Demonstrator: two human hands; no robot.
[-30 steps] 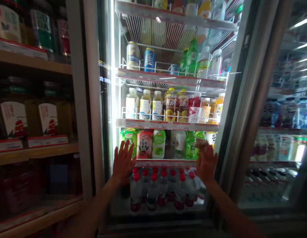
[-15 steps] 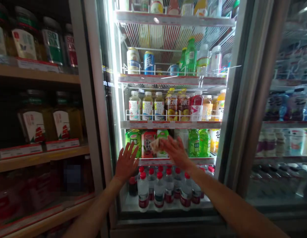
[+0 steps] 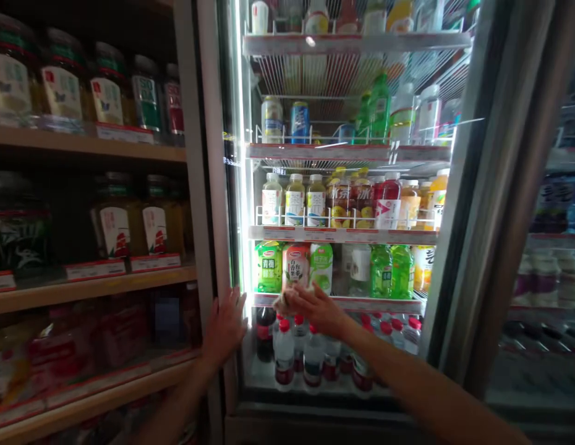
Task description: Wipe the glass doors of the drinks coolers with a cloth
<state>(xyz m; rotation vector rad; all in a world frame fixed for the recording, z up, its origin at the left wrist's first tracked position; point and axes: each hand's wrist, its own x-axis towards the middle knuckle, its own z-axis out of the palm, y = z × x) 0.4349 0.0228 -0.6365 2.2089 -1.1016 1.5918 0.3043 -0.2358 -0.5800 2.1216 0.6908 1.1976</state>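
Note:
My right hand (image 3: 313, 307) is closed on a crumpled pale cloth (image 3: 284, 301), held up against the glass door (image 3: 343, 364) of a lit drinks fridge. Behind it, a shelf edge and red-capped bottles (image 3: 284, 355) show through the glass. My left hand (image 3: 226, 324), fingers spread and slightly blurred, lies at the door's left edge by the metal frame (image 3: 212, 185); whether the palm presses on it I cannot tell. Green and red drink cartons (image 3: 269, 266) stand inside, just above the hands.
Wooden shelves (image 3: 93, 145) with juice and soda bottles (image 3: 147, 93) stand on the left, with price labels along their edges. To the right runs a thick metal door frame (image 3: 505, 185), and beyond it another fridge section holds more bottles (image 3: 533, 272).
My right hand has moved down and a little left with the cloth, from the cartons to the shelf edge. My left hand has shifted left relative to the fridge, onto the door's edge. The view has turned left.

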